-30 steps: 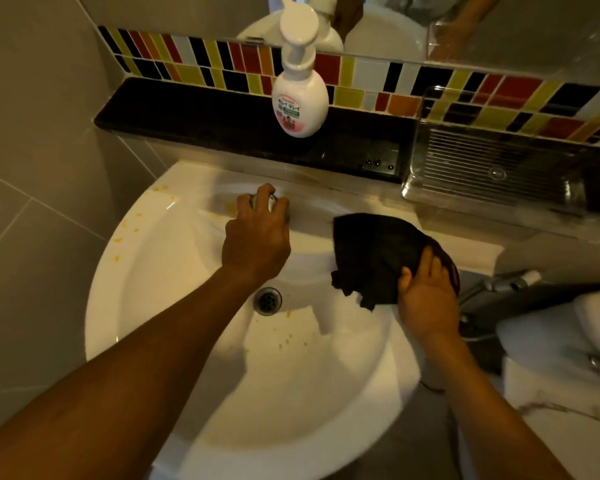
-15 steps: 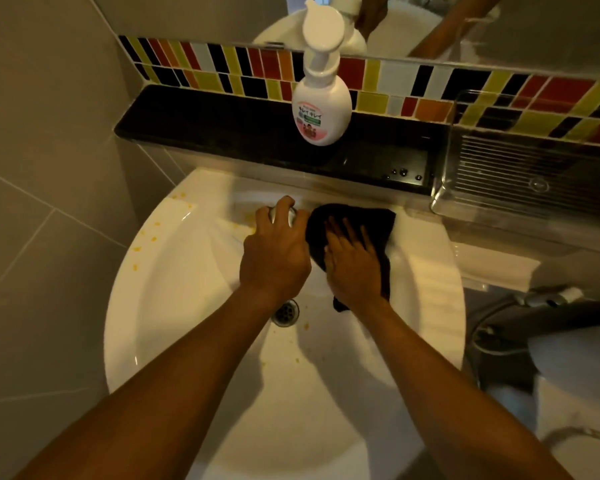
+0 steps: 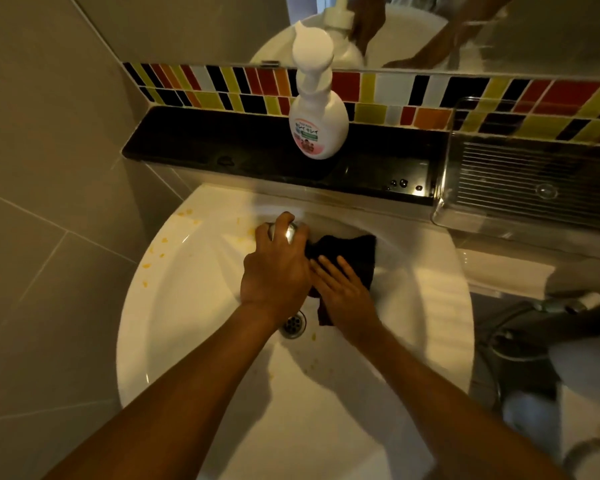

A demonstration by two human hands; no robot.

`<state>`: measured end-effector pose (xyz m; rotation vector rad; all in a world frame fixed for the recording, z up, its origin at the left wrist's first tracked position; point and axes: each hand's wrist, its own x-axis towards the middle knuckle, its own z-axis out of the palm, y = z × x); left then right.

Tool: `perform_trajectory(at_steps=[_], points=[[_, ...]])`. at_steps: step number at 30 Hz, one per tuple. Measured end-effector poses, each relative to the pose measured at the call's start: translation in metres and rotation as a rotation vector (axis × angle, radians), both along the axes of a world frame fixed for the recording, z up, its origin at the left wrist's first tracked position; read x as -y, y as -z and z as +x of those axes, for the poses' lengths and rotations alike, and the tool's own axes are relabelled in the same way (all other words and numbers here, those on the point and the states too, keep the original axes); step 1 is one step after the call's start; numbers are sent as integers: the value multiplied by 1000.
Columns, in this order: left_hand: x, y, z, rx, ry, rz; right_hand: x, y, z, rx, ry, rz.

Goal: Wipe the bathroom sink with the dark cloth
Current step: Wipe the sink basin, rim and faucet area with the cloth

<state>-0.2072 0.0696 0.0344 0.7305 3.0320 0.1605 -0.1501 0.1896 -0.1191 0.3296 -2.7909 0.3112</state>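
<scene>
We have the left hand (image 3: 274, 271) wrapped over the chrome tap (image 3: 286, 232) at the back of the sink (image 3: 174, 306), fingers curled around the knob. The right hand (image 3: 343, 292) lies flat and spread on the dark cloth (image 3: 347, 251), pressing it against the rear slope of the basin, just right of the tap and touching the left hand's edge. The lower corner of the cloth hangs toward the drain (image 3: 293, 323).

Yellow-orange specks (image 3: 160, 242) dot the left rim and the area behind the tap, with a few more near the drain. We judge the wiping to be at an early stage, since most of the soiled area is untouched.

Risks from here:
- If the tap opens too far, water may splash over the rim, because the cloth sits directly beside the outlet.
- A flat palm gives little hold; a wet cloth may bunch or slide from under the hand.
- The loose corner may drag debris into the drain.
- A wide stroke toward the back may strike the soap dispenser (image 3: 317, 123), which stands on the dark shelf (image 3: 205, 143) directly behind the tap.
</scene>
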Motion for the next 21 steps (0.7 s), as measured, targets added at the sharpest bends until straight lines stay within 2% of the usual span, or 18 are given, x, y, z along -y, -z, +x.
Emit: perform_trajectory(at_steps=[2,7,9,14,16,17,18,20,21], points=[[-1,-3,1,17,-12,-11,-26,-7,-4,51,-115,63],[-1,-1,0,7,-16,-3,-27,-22,-21,150,324,-253],[-2,1,0,0,-14,-1,-15,-17,-23,117,365,-314],[-1,3,1,-21,-18,20,-9,-34,-37,-42,455,-696],[-1,4,1,-36,-19,29,-15,-44,-54,-9,397,-738],[-1,4,1,-45,-21,38,-17,-46,-63,31,320,-640],[-1,4,0,-53,-22,47,-20,-44,-73,63,215,-440],[-1,6,0,-64,-19,53,-26,-38,-91,121,27,128],[0,7,0,-66,-18,55,-29,-39,-95,177,-35,344]])
